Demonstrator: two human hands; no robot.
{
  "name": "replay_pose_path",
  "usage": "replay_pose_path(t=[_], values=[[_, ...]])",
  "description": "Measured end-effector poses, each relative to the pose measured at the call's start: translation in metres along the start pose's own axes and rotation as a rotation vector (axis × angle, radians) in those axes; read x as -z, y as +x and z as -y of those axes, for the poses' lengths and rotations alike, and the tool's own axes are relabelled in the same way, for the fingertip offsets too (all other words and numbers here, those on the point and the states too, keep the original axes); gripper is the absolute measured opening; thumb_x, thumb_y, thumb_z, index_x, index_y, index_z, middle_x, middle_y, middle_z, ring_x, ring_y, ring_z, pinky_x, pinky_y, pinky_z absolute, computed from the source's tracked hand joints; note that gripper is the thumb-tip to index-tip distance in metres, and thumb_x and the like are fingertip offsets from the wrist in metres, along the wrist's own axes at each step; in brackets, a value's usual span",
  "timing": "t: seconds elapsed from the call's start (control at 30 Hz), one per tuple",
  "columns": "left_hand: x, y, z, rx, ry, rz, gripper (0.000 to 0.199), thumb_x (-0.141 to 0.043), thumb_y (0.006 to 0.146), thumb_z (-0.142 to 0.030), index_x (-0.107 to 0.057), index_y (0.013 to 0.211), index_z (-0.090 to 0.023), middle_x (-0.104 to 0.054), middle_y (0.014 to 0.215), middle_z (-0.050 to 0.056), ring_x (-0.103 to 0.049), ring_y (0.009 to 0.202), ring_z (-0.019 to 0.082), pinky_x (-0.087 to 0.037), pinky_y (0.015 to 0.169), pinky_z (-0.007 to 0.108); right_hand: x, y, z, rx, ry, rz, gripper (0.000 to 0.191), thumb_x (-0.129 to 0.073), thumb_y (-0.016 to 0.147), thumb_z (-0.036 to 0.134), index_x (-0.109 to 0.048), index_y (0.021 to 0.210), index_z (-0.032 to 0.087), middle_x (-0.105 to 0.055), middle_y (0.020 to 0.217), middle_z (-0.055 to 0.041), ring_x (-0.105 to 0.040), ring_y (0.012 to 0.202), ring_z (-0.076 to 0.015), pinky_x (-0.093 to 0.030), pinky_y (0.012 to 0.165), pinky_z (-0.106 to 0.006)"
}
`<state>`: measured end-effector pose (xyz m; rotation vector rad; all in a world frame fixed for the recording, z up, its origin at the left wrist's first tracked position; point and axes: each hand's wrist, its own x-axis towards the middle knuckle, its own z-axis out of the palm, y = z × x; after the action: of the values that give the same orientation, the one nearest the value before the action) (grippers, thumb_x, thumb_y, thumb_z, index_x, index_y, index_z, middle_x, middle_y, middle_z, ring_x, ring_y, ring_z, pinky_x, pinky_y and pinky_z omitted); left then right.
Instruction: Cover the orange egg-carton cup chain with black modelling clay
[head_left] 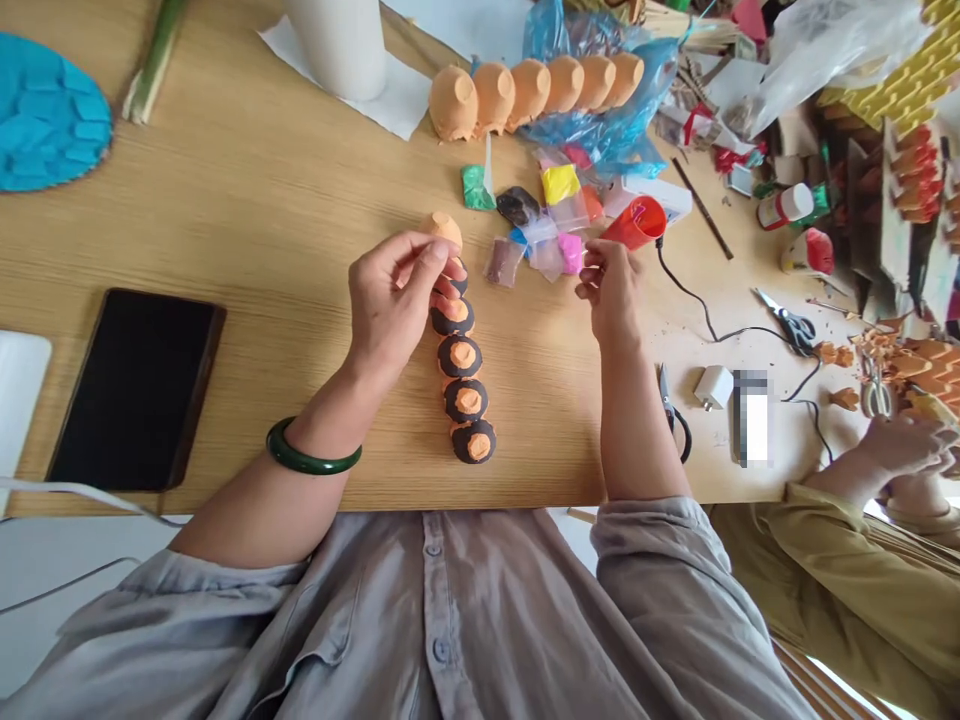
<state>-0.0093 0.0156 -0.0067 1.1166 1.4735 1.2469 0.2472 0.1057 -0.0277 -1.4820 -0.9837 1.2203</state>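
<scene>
My left hand [401, 295] is over the upper end of a row of joined orange egg-carton cups [459, 355]. Its thumb and fingertips are pinched together; what is between them is too small or hidden to make out. Several cups in the row carry black rings around orange centres, and the top one [444, 228] looks plain orange. My right hand [613, 290] is beside a red cup [637, 222] and a pink packet [571, 253]. Its fingers are curled in, and I cannot make out anything held. A dark green bangle [313, 452] circles my left wrist.
Behind lies a plain orange egg-carton strip [529, 92] by blue plastic [637, 130]. Small coloured packets [559, 185], scissors [787, 318], a charger [714, 386] and cable are rightward. A black tablet [139, 390] lies left. Another person's hands [900, 450] are at far right.
</scene>
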Motion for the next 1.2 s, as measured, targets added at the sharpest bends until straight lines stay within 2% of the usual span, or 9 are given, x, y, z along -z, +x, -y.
replay_pose_path(t=[0.07,0.17,0.27,0.33,0.4,0.5,0.73,0.83,1.2], values=[[0.0,-0.001,-0.001,-0.008,0.012,0.003,0.074,-0.061,0.09,-0.089,-0.071,0.105,-0.018,-0.079,0.089,0.0,-0.075,0.09,0.017,-0.054,0.07,0.031,-0.006,-0.031,0.001,-0.06,0.193,0.027,0.015,-0.064,0.096,0.012,-0.066,0.085,0.021,-0.072,0.083,0.0032,-0.071,0.074,-0.0078,-0.063,0.072,-0.02],[0.001,-0.002,-0.001,-0.03,0.017,-0.002,0.07,-0.063,0.092,-0.086,-0.072,0.104,-0.018,-0.079,0.089,-0.001,-0.074,0.086,0.015,-0.055,0.07,0.031,-0.021,-0.07,-0.001,-0.09,0.303,0.203,0.016,-0.071,0.09,0.005,-0.068,0.091,0.02,-0.083,0.105,-0.0014,-0.082,0.104,-0.0144,-0.068,0.1,-0.032],[0.002,-0.003,0.002,-0.052,0.003,-0.01,0.062,-0.067,0.097,-0.08,-0.073,0.106,-0.019,-0.08,0.092,-0.001,-0.074,0.085,0.015,-0.056,0.071,0.032,-0.034,-0.091,-0.007,-0.155,0.312,0.281,0.008,-0.076,0.097,0.018,-0.069,0.1,0.021,-0.085,0.11,-0.0045,-0.083,0.104,-0.0161,-0.07,0.094,-0.031],[0.003,-0.002,0.004,-0.074,-0.014,-0.025,0.055,-0.07,0.099,-0.075,-0.073,0.105,-0.021,-0.08,0.09,-0.002,-0.072,0.08,0.012,-0.057,0.07,0.031,-0.038,-0.096,-0.013,-0.202,0.285,0.285,0.016,-0.079,0.1,0.034,-0.069,0.103,0.021,-0.084,0.096,-0.0028,-0.08,0.08,-0.0136,-0.067,0.072,-0.024],[0.004,-0.001,0.005,-0.11,-0.038,-0.042,0.049,-0.072,0.101,-0.07,-0.074,0.102,-0.021,-0.079,0.086,-0.004,-0.068,0.072,0.009,-0.056,0.067,0.03,-0.04,-0.097,-0.017,-0.22,0.231,0.297,0.031,-0.082,0.098,0.049,-0.068,0.099,0.021,-0.073,0.071,0.0036,-0.061,0.051,-0.0089,-0.051,0.047,-0.019],[0.006,0.0,0.002,-0.134,-0.019,-0.04,0.048,-0.074,0.101,-0.068,-0.074,0.102,-0.02,-0.078,0.086,-0.005,-0.069,0.071,0.008,-0.057,0.067,0.029,-0.038,-0.1,-0.017,-0.225,0.168,0.327,0.043,-0.086,0.093,0.059,-0.068,0.092,0.02,-0.053,0.056,0.0107,-0.036,0.04,-0.0042,-0.028,0.038,-0.019],[0.021,-0.017,-0.024,-0.133,0.314,0.115,0.041,-0.078,0.099,-0.064,-0.082,0.11,-0.025,-0.081,0.119,0.0,-0.076,0.112,0.021,-0.065,0.09,0.034,-0.034,-0.105,-0.006,-0.358,0.283,0.434,0.006,-0.067,0.103,0.024,-0.069,0.106,0.02,-0.077,0.095,-0.002,-0.069,0.067,-0.0105,-0.054,0.049,-0.02],[0.027,-0.027,-0.02,-0.143,0.438,0.055,0.043,-0.084,0.095,-0.065,-0.082,0.116,-0.027,-0.077,0.127,0.003,-0.074,0.113,0.024,-0.065,0.09,0.035,-0.034,-0.104,-0.007,-0.348,0.346,0.397,0.018,-0.053,0.105,0.011,-0.07,0.102,0.018,-0.08,0.097,-0.0031,-0.074,0.07,-0.0099,-0.062,0.057,-0.021],[0.016,-0.025,0.012,-0.057,0.461,-0.024,0.045,-0.099,0.078,-0.043,-0.072,0.111,-0.026,-0.065,0.125,0.005,-0.071,0.086,0.02,-0.056,0.075,0.035,-0.033,-0.102,-0.01,-0.375,0.408,0.422,0.016,-0.062,0.111,0.03,-0.07,0.103,0.019,-0.086,0.108,-0.0081,-0.085,0.1,-0.0194,-0.074,0.092,-0.037]])
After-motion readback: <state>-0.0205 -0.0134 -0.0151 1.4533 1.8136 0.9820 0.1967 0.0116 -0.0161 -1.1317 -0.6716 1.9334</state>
